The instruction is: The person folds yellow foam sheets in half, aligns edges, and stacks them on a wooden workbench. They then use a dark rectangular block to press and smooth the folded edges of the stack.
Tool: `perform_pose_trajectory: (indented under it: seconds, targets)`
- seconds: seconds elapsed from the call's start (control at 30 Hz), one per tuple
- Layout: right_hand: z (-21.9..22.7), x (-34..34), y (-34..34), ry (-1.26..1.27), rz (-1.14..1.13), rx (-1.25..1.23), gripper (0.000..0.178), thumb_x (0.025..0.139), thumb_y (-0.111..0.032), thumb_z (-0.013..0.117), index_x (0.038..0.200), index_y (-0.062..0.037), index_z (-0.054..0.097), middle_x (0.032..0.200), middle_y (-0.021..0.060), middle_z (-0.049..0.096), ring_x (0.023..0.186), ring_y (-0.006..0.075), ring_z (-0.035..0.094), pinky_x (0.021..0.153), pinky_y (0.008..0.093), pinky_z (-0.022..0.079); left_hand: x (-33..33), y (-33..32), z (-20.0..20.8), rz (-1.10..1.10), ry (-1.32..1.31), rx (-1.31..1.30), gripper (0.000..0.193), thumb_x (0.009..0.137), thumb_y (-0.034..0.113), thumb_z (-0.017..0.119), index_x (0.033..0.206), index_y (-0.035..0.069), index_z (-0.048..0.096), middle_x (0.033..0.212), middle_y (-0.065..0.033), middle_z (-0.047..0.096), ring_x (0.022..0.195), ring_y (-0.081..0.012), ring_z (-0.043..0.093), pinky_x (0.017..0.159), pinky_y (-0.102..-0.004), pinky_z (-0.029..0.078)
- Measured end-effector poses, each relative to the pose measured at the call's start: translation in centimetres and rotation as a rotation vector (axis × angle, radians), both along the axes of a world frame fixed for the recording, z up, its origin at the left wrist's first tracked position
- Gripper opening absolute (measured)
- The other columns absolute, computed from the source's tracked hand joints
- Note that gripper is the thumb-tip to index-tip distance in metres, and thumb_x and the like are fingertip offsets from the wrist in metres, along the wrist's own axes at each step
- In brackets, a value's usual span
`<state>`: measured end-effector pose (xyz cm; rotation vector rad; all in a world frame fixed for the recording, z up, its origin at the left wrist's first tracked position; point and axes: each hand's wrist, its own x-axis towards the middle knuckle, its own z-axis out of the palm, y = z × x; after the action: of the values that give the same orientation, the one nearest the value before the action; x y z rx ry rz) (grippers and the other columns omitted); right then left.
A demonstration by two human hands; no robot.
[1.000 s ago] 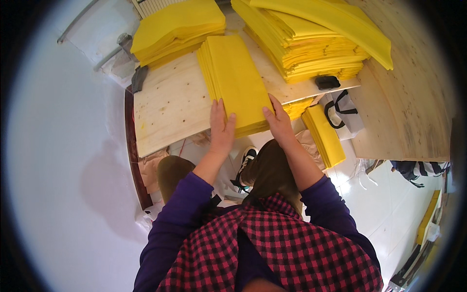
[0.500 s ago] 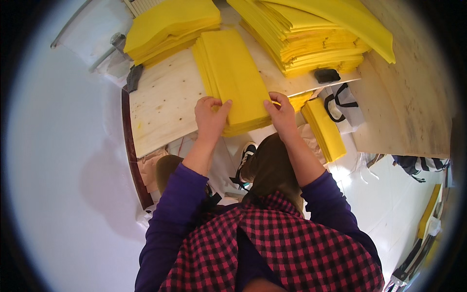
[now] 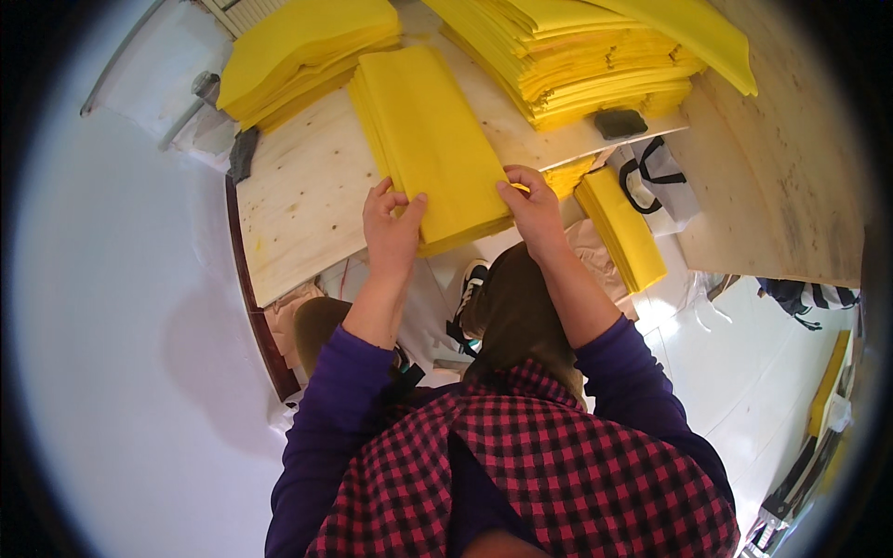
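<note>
clasping the middle yellow stack [image 3: 437,139] near its close end. pinching its left edge between thumb and fingers of the left hand [image 3: 391,230]; clamping its right edge likewise with the right hand [image 3: 537,214]. holding it on the wooden surface [image 3: 307,206], with its near end just past the rim. flanked, farther back, by a lower yellow pile [image 3: 312,56] at left and a taller yellow pile [image 3: 577,70] at right, near a small dark dish [image 3: 620,124].
</note>
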<state>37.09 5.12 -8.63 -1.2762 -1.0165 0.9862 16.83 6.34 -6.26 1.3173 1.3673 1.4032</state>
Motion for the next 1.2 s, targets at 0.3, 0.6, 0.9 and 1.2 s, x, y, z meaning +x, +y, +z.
perform_pose_trajectory:
  seconds: [0.3,0.6,0.9,1.2]
  targets:
    - [1.3,1.3,-1.0,0.047,-0.028,0.028,0.03,0.091,-0.02,0.061,0.113,-0.0004,0.058,0.107,0.0045,0.061,0.1,0.0128,0.055,0.089,0.0267,0.042,0.0,-0.2,-0.6,0.04,0.023,-0.029,0.02,0.08,0.018,0.069,0.08,0.001,0.059,0.133,-0.0222,0.044,0.126,-0.032,0.04,0.104,-0.0383,0.03]
    - [-7.7,17.3,-11.0,-0.189,-0.323,-0.302,0.024,0.091,-0.021,0.056,0.098,0.0011,0.063,0.088,0.0055,0.065,0.079,0.0142,0.06,0.075,0.0276,0.048,-1.0,-0.6,1.0,-0.016,-0.162,-0.17,0.017,0.09,0.019,0.058,0.098,0.004,0.062,0.14,-0.0095,0.042,0.127,-0.0206,0.039,0.106,-0.0338,0.027]
    - [-23.3,19.2,-21.1,-0.704,-0.307,-0.876,0.024,0.085,-0.023,0.05,0.09,-0.0065,0.067,0.091,0.0165,0.068,0.088,0.031,0.065,0.075,0.0399,0.051,0.1,-1.5,3.1,-0.011,-0.008,-0.201,0.03,0.093,0.026,0.05,0.105,0.001,0.062,0.138,-0.0081,0.044,0.129,-0.02,0.037,0.108,-0.0338,0.024]
    - [-28.9,17.7,-16.3,-1.006,0.006,-1.048,0.027,0.091,-0.024,0.044,0.108,-0.0064,0.056,0.109,0.0177,0.061,0.101,0.0366,0.06,0.084,0.0463,0.05,-0.8,-0.7,2.6,-0.062,0.216,-0.203,0.036,0.096,0.027,0.039,0.113,0.001,0.057,0.137,-0.0095,0.046,0.13,-0.0212,0.037,0.11,-0.0383,0.022]
